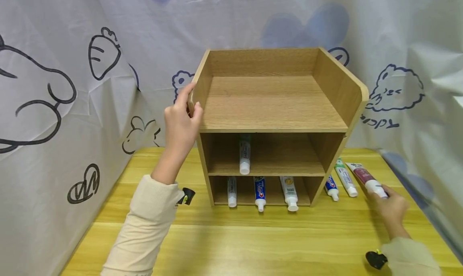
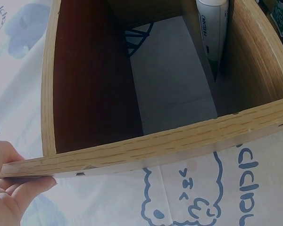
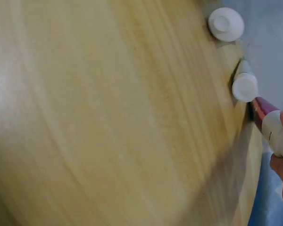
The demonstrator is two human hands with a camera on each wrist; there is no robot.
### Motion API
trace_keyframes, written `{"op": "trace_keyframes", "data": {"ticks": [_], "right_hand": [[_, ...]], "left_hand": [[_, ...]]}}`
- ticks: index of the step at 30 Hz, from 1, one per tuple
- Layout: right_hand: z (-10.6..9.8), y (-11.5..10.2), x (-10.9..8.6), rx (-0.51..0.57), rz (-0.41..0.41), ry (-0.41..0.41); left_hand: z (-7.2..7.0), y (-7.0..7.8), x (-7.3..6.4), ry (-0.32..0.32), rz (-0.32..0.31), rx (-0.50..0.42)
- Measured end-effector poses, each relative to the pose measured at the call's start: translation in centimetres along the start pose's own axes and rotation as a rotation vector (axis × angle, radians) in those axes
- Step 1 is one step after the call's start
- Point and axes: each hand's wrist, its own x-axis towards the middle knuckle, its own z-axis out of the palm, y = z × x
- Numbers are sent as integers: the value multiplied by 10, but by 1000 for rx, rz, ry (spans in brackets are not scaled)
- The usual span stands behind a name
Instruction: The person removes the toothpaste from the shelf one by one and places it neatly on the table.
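My left hand (image 1: 181,125) grips the upper left side panel of a small wooden shelf (image 1: 275,101). In the left wrist view, that hand's fingers (image 2: 32,190) and thumb lie on either side of the panel edge. Off to the right, my right hand (image 1: 392,207) holds a maroon and white toothpaste tube (image 1: 364,176) by its white cap end. The right wrist view shows the cap end (image 3: 277,134) between thumb and fingers. Beside it on the table lie a green and white tube (image 1: 346,180) and a blue tube (image 1: 330,187).
One white tube (image 1: 244,155) lies on the middle shelf. The bottom level holds a white tube (image 1: 232,192), a blue tube (image 1: 259,191) and a larger white tube (image 1: 289,191), caps facing front. A curtain (image 1: 231,23) with drawings hangs behind the wooden table (image 1: 253,244).
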Motion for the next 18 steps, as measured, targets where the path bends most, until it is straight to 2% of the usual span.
{"op": "trace_keyframes", "data": {"ticks": [4, 11, 18], "right_hand": [[9, 0, 3, 23, -16, -3], [18, -6, 11, 53, 28, -16], [20, 0, 12, 84, 64, -28]], "left_hand": [[-1, -1, 0, 3, 14, -3], [-2, -1, 0, 2, 19, -4], [-1, -1, 0, -11, 13, -2]]}}
